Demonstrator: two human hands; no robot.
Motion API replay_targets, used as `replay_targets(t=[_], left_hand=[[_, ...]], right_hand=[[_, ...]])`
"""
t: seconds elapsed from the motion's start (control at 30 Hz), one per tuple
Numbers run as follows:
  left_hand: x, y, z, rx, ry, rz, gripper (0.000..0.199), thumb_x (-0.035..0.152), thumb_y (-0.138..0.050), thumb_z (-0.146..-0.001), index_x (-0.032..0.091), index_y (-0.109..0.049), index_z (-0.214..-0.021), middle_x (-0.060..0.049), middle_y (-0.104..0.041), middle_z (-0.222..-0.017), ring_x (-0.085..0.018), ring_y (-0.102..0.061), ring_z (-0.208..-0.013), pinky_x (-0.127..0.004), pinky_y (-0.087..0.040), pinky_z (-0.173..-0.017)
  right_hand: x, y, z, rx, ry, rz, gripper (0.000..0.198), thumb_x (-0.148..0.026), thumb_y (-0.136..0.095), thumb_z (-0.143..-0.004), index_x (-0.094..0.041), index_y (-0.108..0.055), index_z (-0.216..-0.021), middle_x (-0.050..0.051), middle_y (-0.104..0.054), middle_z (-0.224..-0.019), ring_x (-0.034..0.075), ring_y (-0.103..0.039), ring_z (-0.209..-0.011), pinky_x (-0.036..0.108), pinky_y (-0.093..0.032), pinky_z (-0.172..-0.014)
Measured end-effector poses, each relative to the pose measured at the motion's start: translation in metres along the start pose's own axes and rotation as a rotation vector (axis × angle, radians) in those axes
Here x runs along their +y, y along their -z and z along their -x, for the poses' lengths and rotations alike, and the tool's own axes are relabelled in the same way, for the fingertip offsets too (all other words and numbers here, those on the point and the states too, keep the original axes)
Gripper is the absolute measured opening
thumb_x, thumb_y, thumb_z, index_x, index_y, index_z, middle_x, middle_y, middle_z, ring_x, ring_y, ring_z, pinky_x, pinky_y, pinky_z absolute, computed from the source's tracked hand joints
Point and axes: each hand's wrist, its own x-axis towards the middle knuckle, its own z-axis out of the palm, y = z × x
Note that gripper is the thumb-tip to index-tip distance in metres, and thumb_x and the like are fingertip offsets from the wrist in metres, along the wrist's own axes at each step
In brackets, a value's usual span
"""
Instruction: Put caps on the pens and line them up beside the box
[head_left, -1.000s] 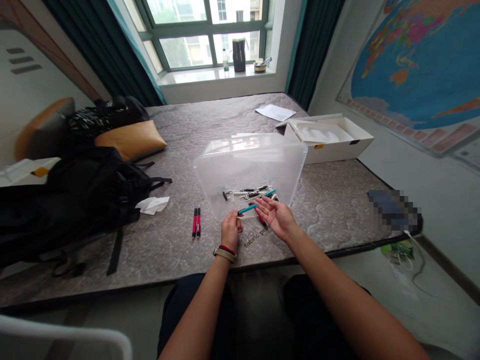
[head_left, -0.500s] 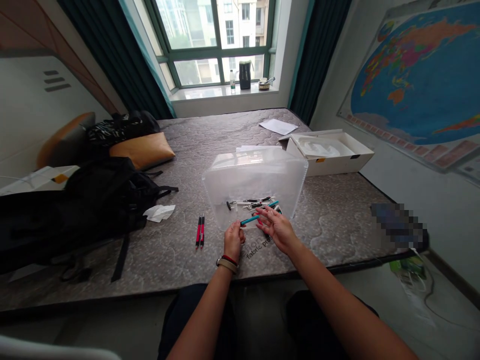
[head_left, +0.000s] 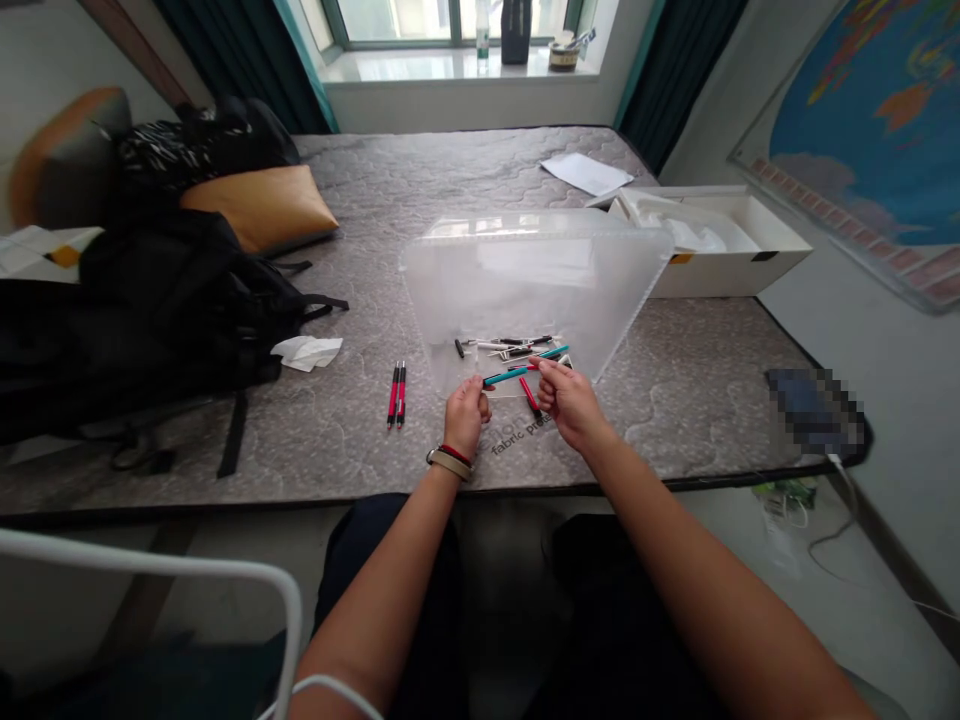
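My left hand (head_left: 465,415) pinches one end of a teal pen (head_left: 506,376), which points right. My right hand (head_left: 570,400) has its fingers curled, the fingertips at the pen's other end. Behind the hands a translucent plastic box (head_left: 525,270) lies on its side with its opening towards me. Several black and white pens (head_left: 517,346) and another teal pen (head_left: 555,352) lie in it. A red pen with a black end (head_left: 529,397) lies beside my right hand. Two red-and-black pens (head_left: 396,395) lie side by side to the left.
The quilted grey mattress (head_left: 360,290) bears everything. At left are a black backpack (head_left: 165,300), a tan cushion (head_left: 262,208) and a crumpled tissue (head_left: 309,352). A white open box (head_left: 720,272) and white paper (head_left: 587,173) lie at the back right. A white curved tube (head_left: 187,567) crosses the lower left.
The view has tilted down. My right hand's spread fingers have curled in at the free end of the teal pen. My left hand keeps its grip on the pen.
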Motion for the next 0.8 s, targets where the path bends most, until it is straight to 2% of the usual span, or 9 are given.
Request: replay_targets(t=[0.17,0.3,0.43,0.53,0.67,0.8], left_hand=[[0.0024,-0.0012,0.0013,0.015,0.01,0.006,0.036,0.048,-0.058,-0.087,0.015,-0.056,-0.073,0.01,-0.026,-0.04,-0.005,-0.024,-0.035,-0.02,-0.023,-0.039],[0.0018,-0.0006,0.0014,0.025,0.026,0.014,0.037,0.049,-0.059,-0.087,0.015,-0.056,-0.072,0.011,-0.026,-0.04,-0.005,-0.023,-0.035,-0.019,-0.023,-0.039],[-0.0008,0.0014,0.0009,0.027,0.023,0.002,0.037,0.049,-0.059,-0.086,0.015,-0.056,-0.072,0.011,-0.026,-0.04,-0.005,-0.023,-0.035,-0.019,-0.022,-0.039],[-0.0024,0.0019,0.0013,0.024,0.015,-0.008,0.037,0.049,-0.059,-0.086,0.015,-0.057,-0.073,0.011,-0.026,-0.04,-0.005,-0.022,-0.035,-0.019,-0.023,-0.039],[-0.0027,0.001,0.0021,0.023,0.019,-0.02,0.037,0.05,-0.059,-0.085,0.015,-0.058,-0.074,0.011,-0.026,-0.041,-0.005,-0.025,-0.035,-0.02,-0.024,-0.039],[-0.0023,0.0005,0.0019,0.027,0.024,-0.018,0.037,0.051,-0.06,-0.084,0.015,-0.057,-0.073,0.011,-0.026,-0.04,-0.006,-0.025,-0.035,-0.02,-0.025,-0.04]], right_hand=[[-0.0017,0.002,-0.0043,0.093,-0.03,-0.123,0.021,-0.022,-0.057,-0.076,-0.019,-0.065,-0.095,-0.008,-0.042,-0.053,0.007,-0.034,-0.042,0.018,-0.032,-0.039],[-0.002,0.0036,-0.0029,0.085,0.02,-0.121,0.022,-0.016,-0.055,-0.076,-0.022,-0.059,-0.097,-0.009,-0.049,-0.054,0.008,-0.04,-0.043,0.017,-0.038,-0.043],[-0.0016,0.0028,0.0012,0.115,0.103,-0.017,0.019,-0.026,-0.059,-0.083,-0.026,-0.045,-0.095,-0.005,-0.069,-0.072,0.011,-0.06,-0.06,0.021,-0.049,-0.055],[-0.0009,0.0025,0.0025,0.097,0.164,0.039,0.024,-0.036,-0.062,-0.085,-0.026,-0.04,-0.09,-0.001,-0.074,-0.083,0.013,-0.066,-0.07,0.022,-0.051,-0.06],[0.0004,0.0039,0.0021,0.094,0.181,0.096,0.03,-0.043,-0.068,-0.08,-0.024,-0.046,-0.087,0.001,-0.074,-0.085,0.012,-0.065,-0.07,0.021,-0.05,-0.06],[0.002,0.0064,0.0011,0.109,0.2,0.164,0.03,-0.043,-0.076,-0.072,-0.02,-0.06,-0.084,0.001,-0.072,-0.081,0.009,-0.059,-0.065,0.019,-0.048,-0.059]])
